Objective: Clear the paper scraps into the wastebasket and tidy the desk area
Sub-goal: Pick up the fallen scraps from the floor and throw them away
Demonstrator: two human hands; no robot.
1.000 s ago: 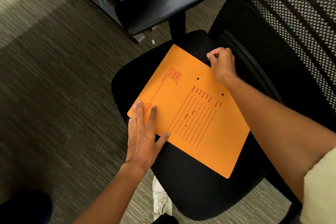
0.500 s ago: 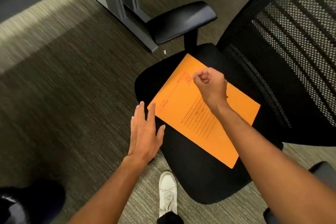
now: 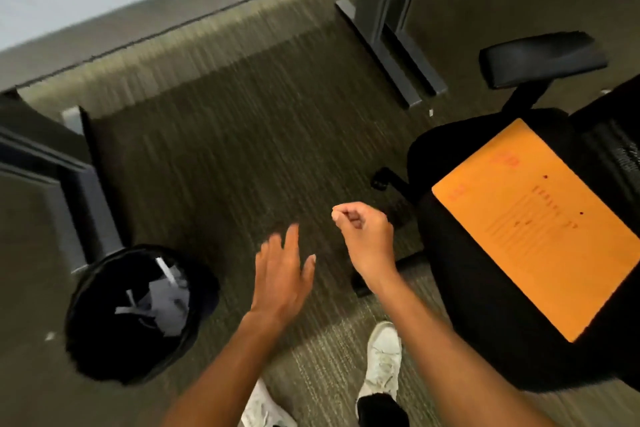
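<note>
The orange envelope (image 3: 540,229) carried red print, a boxed mark near one corner and rows of ruled lines, but blur left none of it legible; two dark holes showed on its face; it lay flat on the seat of the one black chair (image 3: 460,305), well to the right of both hands. The left hand (image 3: 282,274) hung over the carpet (image 3: 221,156) with fingers straight and spread, grasping nothing. The right hand (image 3: 365,239) was just to its right and slightly farther forward, fingers curled in with thumb against fingertips; whether a scrap was pinched there I could not tell. One round black wastebasket (image 3: 138,315) stood on the carpet to the left of the left hand, near it but apart; inside lay several white paper scraps (image 3: 159,302), too jumbled to count. One small white scrap (image 3: 430,112) lay on the carpet far ahead of the right hand, just beside the foot of a grey desk leg (image 3: 388,48); another pale fleck (image 3: 50,335) lay left of the wastebasket. Two white shoes (image 3: 382,360) showed below the forearms; one armrest (image 3: 540,59) stood far forward and right of the right hand.
</note>
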